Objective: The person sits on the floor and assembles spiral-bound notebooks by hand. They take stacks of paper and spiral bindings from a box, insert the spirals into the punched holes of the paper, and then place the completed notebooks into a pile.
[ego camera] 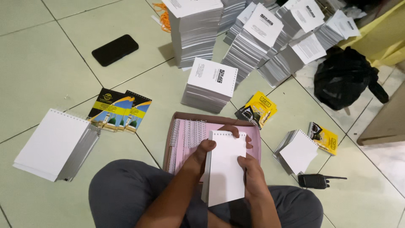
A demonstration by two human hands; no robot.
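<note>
My left hand [201, 153] and my right hand [249, 165] both grip a small white booklet [225, 169], a stack of punched pages held upright over my lap. The left thumb lies on its left edge, the right thumb on its right edge, and fingers curl behind its top. Right behind it lies a shallow brown cardboard box [198, 116] with a pink lining, holding several silver spiral binding coils [187, 134].
A bound white stack [52, 143] lies at left, next to printed covers [120, 110]. Tall paper stacks [211, 84] rise beyond the box. Yellow covers [258, 109], a small booklet pile [298, 151], a black handheld radio [314, 180], a phone [114, 50] and a black bag [344, 76] lie about.
</note>
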